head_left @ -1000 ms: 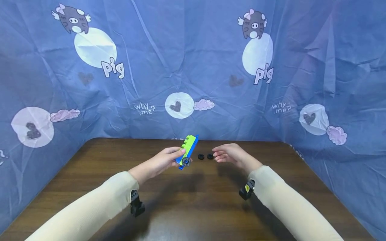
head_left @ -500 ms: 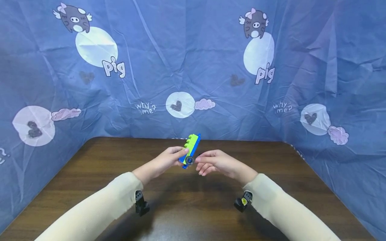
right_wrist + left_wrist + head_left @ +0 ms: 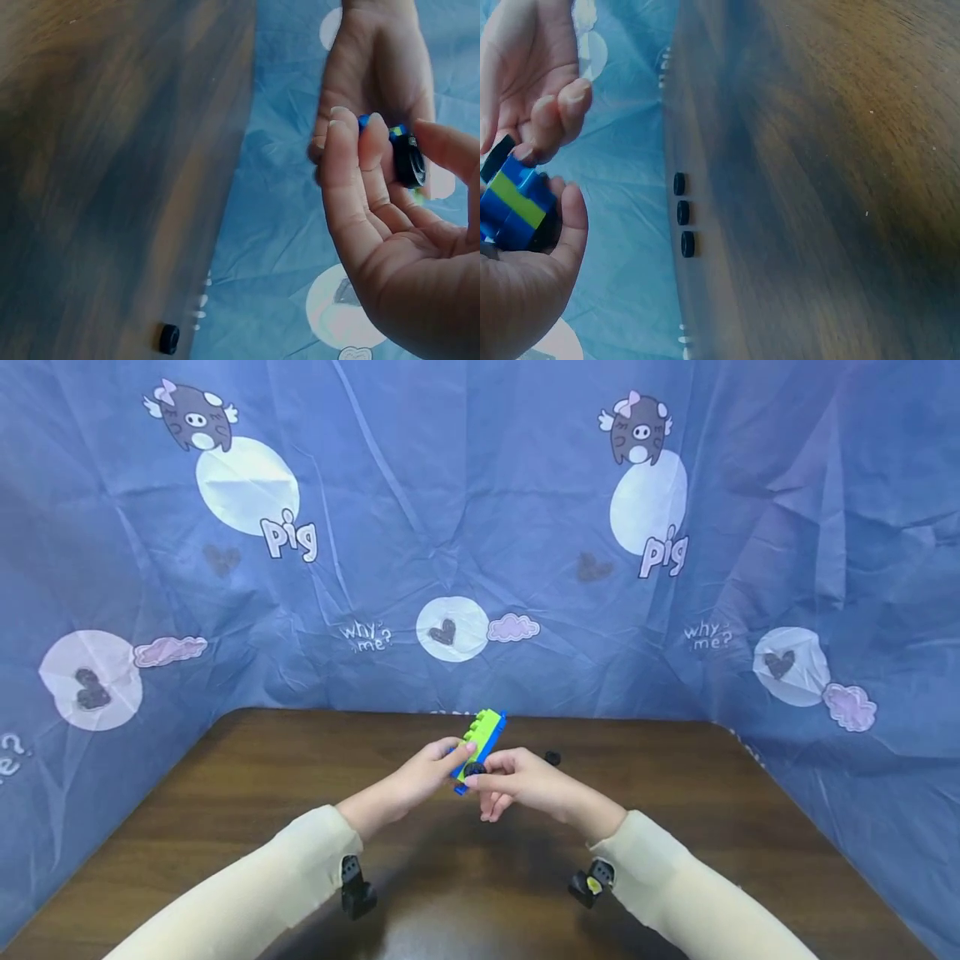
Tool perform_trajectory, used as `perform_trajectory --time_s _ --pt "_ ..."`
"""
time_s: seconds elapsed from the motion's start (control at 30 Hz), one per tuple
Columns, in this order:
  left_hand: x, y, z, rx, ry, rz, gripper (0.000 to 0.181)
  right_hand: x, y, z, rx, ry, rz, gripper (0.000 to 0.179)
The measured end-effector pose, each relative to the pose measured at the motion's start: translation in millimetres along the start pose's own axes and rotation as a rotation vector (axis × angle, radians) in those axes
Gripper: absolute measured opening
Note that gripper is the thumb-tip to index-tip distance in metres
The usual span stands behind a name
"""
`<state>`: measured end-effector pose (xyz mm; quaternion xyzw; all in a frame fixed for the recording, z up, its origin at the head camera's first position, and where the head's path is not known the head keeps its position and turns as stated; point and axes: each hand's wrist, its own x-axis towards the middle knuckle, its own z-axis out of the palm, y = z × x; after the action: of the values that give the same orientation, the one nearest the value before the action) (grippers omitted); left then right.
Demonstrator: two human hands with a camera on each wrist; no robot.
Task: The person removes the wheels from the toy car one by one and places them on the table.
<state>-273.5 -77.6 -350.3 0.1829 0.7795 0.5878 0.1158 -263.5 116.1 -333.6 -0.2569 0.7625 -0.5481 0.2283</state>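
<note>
My left hand (image 3: 416,778) grips a toy of stacked lime-green and blue building blocks (image 3: 484,737), tilted with its far end up. At the toy's near end my right hand (image 3: 534,785) pinches a small black toy tire (image 3: 474,769) between thumb and fingers. The tire stands against the side of the blocks in the right wrist view, where the blocks are mostly hidden behind fingers. From the left wrist, the blocks (image 3: 514,202) show a green stripe between blue parts, with the left palm beneath them. Whether the tire is seated on a hub I cannot tell.
Three more black tires (image 3: 683,213) stand in a row on the brown wooden table (image 3: 300,752), near its far edge. In the head view one tire (image 3: 552,758) shows behind the right hand. A blue printed cloth (image 3: 465,527) hangs around the table.
My right hand has come left and toward me from the tires on the table to the toy's near end, where it now pinches a tire. The left hand keeps its grip, shifting slightly right.
</note>
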Motion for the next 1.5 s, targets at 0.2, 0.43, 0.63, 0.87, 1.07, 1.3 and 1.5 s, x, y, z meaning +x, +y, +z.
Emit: perform_trajectory --time_s 0.2,0.43,0.63,0.87,1.07,1.3,1.5 --pt "-3.6 -6.0 4.9 0.005 0.021 0.017 0.046 0.3 3 5 0.031 -0.01 -0.026 0.026" --pt "-5.4 -7.3 3.6 0.029 -0.014 0.028 0.042 -0.6 10 14 0.017 0.078 -0.048 0.033" --pt "-2.9 -6.1 4.6 0.053 -0.031 0.034 0.038 -2.8 11 15 -0.046 0.159 -0.064 0.03" --pt "3.1 -4.2 6.6 0.11 0.016 0.03 0.038 -2.2 11 15 -0.241 0.259 -0.102 0.028" --pt "6.3 -1.2 6.7 0.137 0.035 0.009 0.039 -1.8 12 16 -0.352 0.334 -0.13 0.029" --pt "9.9 -3.0 8.7 0.148 0.066 -0.01 0.038 -1.3 13 17 -0.384 0.366 -0.143 0.028" --pt "14.2 -3.7 11.4 0.145 0.106 -0.048 0.04 0.1 15 14 -0.391 0.375 -0.144 0.026"
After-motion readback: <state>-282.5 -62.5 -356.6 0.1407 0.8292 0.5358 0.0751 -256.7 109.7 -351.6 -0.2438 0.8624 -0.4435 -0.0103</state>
